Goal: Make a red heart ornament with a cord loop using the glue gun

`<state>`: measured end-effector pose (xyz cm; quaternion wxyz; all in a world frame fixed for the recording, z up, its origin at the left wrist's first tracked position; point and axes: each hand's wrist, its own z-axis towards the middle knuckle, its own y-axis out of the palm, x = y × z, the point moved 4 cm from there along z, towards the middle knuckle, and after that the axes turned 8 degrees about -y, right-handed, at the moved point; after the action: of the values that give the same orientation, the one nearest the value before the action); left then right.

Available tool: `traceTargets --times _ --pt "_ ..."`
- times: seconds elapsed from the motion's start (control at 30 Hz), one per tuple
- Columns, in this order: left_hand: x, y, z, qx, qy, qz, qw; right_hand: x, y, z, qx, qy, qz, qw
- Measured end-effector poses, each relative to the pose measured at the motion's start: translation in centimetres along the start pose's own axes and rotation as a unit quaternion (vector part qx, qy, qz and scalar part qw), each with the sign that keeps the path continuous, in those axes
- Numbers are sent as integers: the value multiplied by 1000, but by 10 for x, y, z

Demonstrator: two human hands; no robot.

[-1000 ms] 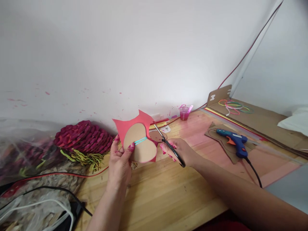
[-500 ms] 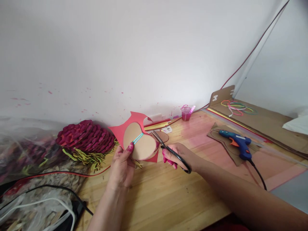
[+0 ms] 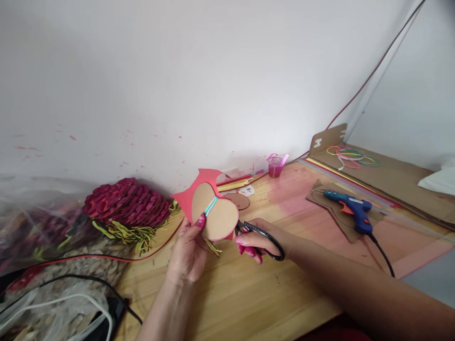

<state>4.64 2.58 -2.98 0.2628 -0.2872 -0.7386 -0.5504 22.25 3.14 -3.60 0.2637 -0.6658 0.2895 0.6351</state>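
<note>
My left hand point(image 3: 192, 246) grips a tan heart-shaped cardboard cutout point(image 3: 222, 218), thumb pressed on its face. Blue-green strips run from the notch of the heart down toward my thumb. Behind the cutout is a sheet of red paper point(image 3: 185, 198), jutting out at the upper left, with a bit showing at the lower right. My right hand point(image 3: 256, 239) is closed round black-handled scissors point(image 3: 272, 244) at the heart's right edge. The blades are mostly hidden behind the cutout, so how far they are apart does not show. Both hands have pink-stained fingertips.
A blue glue gun point(image 3: 350, 208) lies on cut cardboard point(image 3: 329, 210) at right. Near the wall stands a cup of pink liquid point(image 3: 275, 167). Magenta layered pieces point(image 3: 126, 203) with yellow-green yarn point(image 3: 137, 237) sit left, beside plastic bags and cables point(image 3: 85, 279).
The heart and red paper have shifted right and slightly down with my left hand. The scissors have moved from the heart's upper right to its lower right edge, their blades now behind it.
</note>
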Motion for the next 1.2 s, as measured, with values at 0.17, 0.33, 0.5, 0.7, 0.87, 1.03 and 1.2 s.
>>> traceTargets --times 0.17,0.33,0.5,0.7,0.87,1.03,1.2 --pt "-4 2 -2 -16 -19 19 1000 -3 -2 1 14 5 18 1000" --pt "-11 5 -5 -37 -47 53 997 3 -6 2 32 10 8 999" --pt "-19 6 -8 -33 -72 46 996 4 -8 3 65 -22 -5 998" --pt "-22 9 -9 -20 -73 33 997 0 -8 0 74 -39 -39 996" --pt "-26 9 -9 -9 -87 41 995 0 -9 0 84 -29 -53 995" --pt "-27 8 -9 -13 -91 51 994 -1 -10 0 92 -14 -79 993" --pt "-27 7 -8 -5 -96 55 994 -1 -11 -1 99 -15 -79 992"
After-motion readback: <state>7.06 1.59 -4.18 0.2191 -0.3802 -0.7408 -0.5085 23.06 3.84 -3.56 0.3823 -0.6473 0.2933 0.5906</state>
